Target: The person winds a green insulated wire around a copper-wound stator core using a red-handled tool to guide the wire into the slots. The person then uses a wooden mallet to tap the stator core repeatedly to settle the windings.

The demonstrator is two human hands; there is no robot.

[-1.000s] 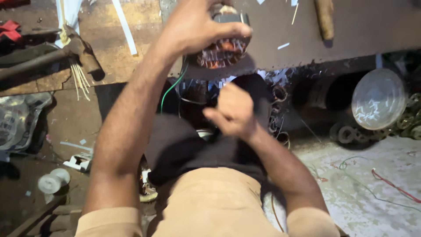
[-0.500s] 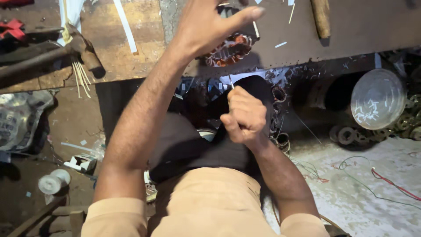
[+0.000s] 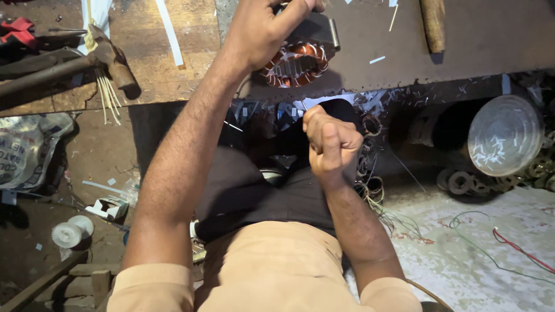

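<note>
- Left hand (image 3: 260,32) grip clamped over the copper-wound stator (image 3: 293,63), lying at the bench (image 3: 462,52) edge.
- Right hand (image 3: 330,141) fisted just below the stator, contents unclear.
- Hammer (image 3: 87,58) well left of the stator.

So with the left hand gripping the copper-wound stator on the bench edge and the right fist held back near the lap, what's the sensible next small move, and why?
Probably draw the right hand a little further back, towards the body. It is a closed fist, as if pinching something too fine to see, while the left hand clamps the motor stator on the workbench. That grip would steady the windings against a pull.
</note>
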